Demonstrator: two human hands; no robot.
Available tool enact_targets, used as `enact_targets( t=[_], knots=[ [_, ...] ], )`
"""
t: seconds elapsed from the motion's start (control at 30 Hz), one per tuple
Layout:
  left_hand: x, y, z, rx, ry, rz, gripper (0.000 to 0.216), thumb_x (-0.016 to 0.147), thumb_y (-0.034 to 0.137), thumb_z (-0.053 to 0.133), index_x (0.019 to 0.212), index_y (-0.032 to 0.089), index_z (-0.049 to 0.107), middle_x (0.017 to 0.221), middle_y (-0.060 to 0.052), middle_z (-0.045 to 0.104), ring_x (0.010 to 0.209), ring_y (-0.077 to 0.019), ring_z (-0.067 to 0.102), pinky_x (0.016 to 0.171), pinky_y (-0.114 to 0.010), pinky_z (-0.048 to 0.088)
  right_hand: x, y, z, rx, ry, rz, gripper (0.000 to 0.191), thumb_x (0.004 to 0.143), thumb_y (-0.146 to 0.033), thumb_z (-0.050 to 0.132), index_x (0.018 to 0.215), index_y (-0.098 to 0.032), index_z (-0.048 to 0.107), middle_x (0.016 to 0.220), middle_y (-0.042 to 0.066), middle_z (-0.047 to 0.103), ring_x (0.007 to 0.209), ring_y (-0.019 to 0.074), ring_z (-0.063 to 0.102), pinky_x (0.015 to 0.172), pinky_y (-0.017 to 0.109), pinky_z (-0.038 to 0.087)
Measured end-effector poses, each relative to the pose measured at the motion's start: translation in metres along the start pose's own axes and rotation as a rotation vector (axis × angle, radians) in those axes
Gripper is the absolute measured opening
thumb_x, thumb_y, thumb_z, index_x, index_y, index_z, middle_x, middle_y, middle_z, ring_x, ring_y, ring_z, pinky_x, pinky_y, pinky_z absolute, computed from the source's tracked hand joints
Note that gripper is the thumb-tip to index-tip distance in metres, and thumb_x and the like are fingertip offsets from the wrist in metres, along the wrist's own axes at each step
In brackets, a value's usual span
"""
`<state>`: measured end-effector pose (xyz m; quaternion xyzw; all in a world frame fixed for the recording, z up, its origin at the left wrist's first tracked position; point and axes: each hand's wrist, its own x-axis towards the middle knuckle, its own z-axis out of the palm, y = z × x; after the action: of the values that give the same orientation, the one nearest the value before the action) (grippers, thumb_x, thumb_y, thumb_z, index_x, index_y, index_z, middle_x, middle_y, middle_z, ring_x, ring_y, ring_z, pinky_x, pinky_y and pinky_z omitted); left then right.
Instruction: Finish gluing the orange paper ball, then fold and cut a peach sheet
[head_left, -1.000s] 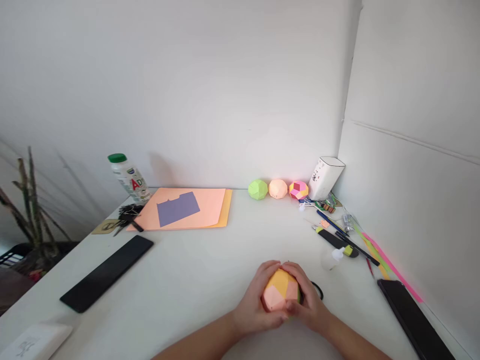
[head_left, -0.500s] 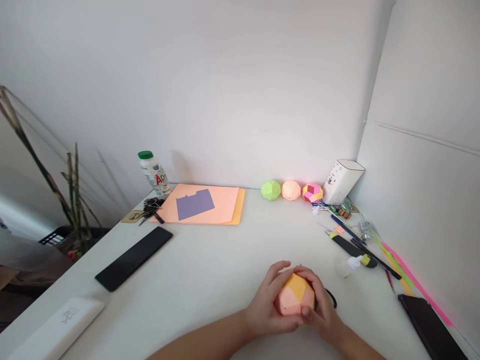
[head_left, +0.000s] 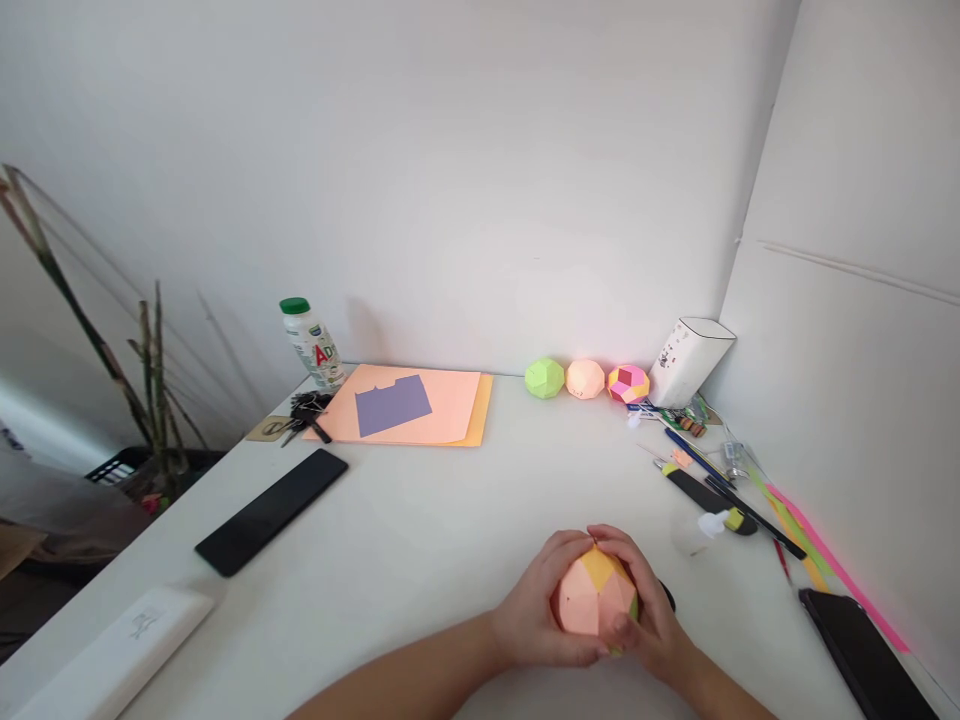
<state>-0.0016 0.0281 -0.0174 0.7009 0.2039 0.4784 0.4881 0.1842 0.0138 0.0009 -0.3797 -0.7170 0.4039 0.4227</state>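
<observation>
While your hands have stayed cupped round it, the paper ball (head_left: 596, 597) has turned since a second ago. The broad yellow face on top has shrunk to a wedge at 12 o'clock, and peach-pink facets now face you. That suggests you are working round it face by face. Your left hand (head_left: 534, 612) wraps it from 9 o'clock and your right hand (head_left: 651, 612) from 3 o'clock, both closed on it. It sits at about 5 o'clock on the white table (head_left: 450, 530), crisp-edged, with a green sliver at its right edge.
</observation>
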Motion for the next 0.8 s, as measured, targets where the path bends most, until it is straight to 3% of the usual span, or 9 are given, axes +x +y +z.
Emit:
enact_targets(
  t=[0.13,0.27,0.43,0.53,0.63,0.8],
  knots=[
    [-0.001,-0.003,0.002,-0.036,0.02,0.047,0.081,0.064,0.038,0.075,0.136,0.027,0.04,0.134,-0.012,0.035,0.125,-0.0335,0.039,0.105,-0.051,0.036,0.003,-0.009,0.002,0.038,-0.044,0.12,0.079,0.074,-0.074,0.053,0.134,-0.024,0.041,0.139,0.016,0.043,0.126,0.0341,0.045,0.101,0.046,0.043],
    [-0.003,-0.006,0.003,-0.023,0.025,0.038,0.079,0.065,0.039,0.074,0.135,0.029,0.039,0.135,-0.011,0.027,0.13,-0.035,0.029,0.107,-0.053,0.032,0.006,-0.017,0.004,0.084,-0.041,0.099,0.069,0.074,-0.072,0.055,0.125,-0.025,0.049,0.133,0.013,0.049,0.122,0.0336,0.048,0.099,0.045,0.044],
    [-0.007,-0.006,0.005,0.008,0.073,-0.054,0.084,0.063,0.042,0.077,0.135,0.027,0.035,0.14,-0.013,0.02,0.132,-0.0374,0.026,0.106,-0.056,0.031,0.002,-0.012,0.004,0.048,0.008,0.056,0.065,0.076,-0.066,0.059,0.126,-0.025,0.047,0.131,0.013,0.049,0.123,0.0336,0.046,0.1,0.044,0.043],
    [-0.006,0.001,0.004,-0.131,0.128,-0.196,0.082,0.065,0.048,0.076,0.132,0.026,0.034,0.133,-0.014,0.036,0.122,-0.0338,0.042,0.099,-0.051,0.041,0.0,-0.011,0.001,0.079,0.055,0.093,0.071,0.075,-0.068,0.059,0.13,-0.026,0.042,0.135,0.013,0.045,0.123,0.0334,0.046,0.1,0.044,0.044],
    [-0.001,0.012,-0.001,-0.34,0.116,-0.404,0.069,0.073,0.056,0.068,0.127,0.023,0.039,0.12,-0.012,0.053,0.109,-0.029,0.055,0.09,-0.044,0.048,0.001,-0.015,0.0,0.196,-0.005,0.193,0.079,0.073,-0.071,0.057,0.136,-0.028,0.037,0.135,0.014,0.046,0.118,0.0326,0.051,0.097,0.044,0.045],
    [0.006,0.02,-0.011,-0.398,0.185,-0.516,0.064,0.084,0.068,0.043,0.122,0.017,0.05,0.122,-0.014,0.058,0.11,-0.0301,0.057,0.093,-0.045,0.046,0.0,-0.013,0.002,0.279,-0.026,0.29,0.083,0.074,-0.068,0.061,0.14,-0.028,0.031,0.144,0.014,0.04,0.129,0.0325,0.043,0.104,0.047,0.039]
  ],
)
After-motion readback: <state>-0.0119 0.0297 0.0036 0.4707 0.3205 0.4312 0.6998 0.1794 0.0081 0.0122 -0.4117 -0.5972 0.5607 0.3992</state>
